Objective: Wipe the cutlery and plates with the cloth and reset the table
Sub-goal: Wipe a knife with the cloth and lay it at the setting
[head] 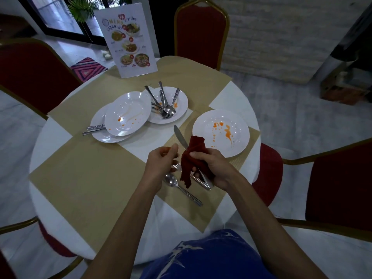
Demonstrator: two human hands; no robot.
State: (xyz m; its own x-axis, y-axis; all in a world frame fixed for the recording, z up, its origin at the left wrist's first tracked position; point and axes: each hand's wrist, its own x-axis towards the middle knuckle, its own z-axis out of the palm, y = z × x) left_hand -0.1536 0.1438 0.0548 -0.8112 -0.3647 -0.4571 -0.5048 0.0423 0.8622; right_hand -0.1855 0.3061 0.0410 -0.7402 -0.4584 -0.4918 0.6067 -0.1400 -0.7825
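Wiping the knife in the cloth above the tabletop (54, 135).
The right hand (211, 167) has its fingers (196, 155) curled round the cloth (194, 148), clamping it on the knife (179, 136), blade up. The left hand (161, 162) is curled alongside; whether it pinches anything is unclear. Squeezing both blade faces while drawing it through the fold should clean best. The fork (177, 166) and spoon (172, 179) lie beneath, with a smeared plate (201, 125) just beyond.

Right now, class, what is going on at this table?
A person is wiping a knife: the right hand grips a red cloth around it. The left hand hovers close by, fingers curled; what it holds is unclear. A spoon lies below the hands. The plate beside them is stained orange.
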